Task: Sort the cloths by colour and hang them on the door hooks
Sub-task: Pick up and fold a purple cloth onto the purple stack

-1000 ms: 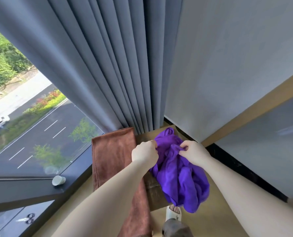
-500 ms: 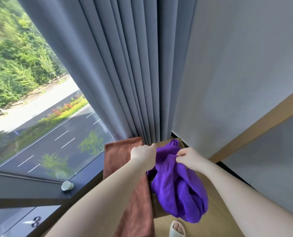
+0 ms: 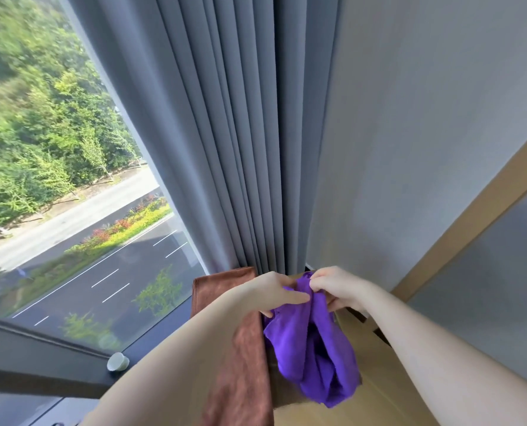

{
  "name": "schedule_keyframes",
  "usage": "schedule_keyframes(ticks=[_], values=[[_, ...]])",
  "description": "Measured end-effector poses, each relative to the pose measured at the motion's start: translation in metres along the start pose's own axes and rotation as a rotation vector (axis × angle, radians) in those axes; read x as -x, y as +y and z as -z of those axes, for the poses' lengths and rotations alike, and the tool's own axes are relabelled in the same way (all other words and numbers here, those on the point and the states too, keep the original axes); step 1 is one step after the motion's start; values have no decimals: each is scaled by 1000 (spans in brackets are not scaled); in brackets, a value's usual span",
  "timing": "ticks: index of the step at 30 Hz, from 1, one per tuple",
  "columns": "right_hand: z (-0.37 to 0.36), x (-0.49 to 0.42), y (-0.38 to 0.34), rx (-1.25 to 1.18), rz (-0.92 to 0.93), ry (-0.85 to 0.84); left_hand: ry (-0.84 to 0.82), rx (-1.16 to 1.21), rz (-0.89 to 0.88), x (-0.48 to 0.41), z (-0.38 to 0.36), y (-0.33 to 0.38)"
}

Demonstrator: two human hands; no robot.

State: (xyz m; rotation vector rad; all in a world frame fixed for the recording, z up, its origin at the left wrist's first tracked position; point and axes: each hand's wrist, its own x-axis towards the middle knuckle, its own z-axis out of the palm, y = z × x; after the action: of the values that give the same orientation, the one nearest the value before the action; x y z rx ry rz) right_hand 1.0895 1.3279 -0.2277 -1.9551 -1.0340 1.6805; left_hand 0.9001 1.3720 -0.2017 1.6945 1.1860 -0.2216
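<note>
The left hand (image 3: 273, 292) and right hand (image 3: 337, 287), now closer together, both pinch the top of the crumpled purple cloth (image 3: 314, 348) beside the long brown towel (image 3: 240, 358).

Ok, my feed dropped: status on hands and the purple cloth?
Both gripping, left hand and right hand, purple cloth by its top. Hangs bunched. Beside it, brown cloth draped, not held.

Grey curtain (image 3: 225, 133) beside sunlit window (image 3: 71, 179); perhaps wooden floor (image 3: 379, 401).
</note>
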Motion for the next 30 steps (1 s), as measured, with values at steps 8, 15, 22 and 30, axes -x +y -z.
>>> schedule_keyframes(ticks=[8, 15, 22, 30], values=[[13, 29, -26, -105, 69, -86, 220, -440, -181, 9, 17, 30], [24, 44, -42, -107, 150, -64, 507, -685, -269, 25, 20, 52], [38, 58, -50, -63, 210, -57, 601, -538, -303, 46, 27, 77], [37, 86, -65, -134, 449, 224, 702, -414, -414, 68, 45, 87]])
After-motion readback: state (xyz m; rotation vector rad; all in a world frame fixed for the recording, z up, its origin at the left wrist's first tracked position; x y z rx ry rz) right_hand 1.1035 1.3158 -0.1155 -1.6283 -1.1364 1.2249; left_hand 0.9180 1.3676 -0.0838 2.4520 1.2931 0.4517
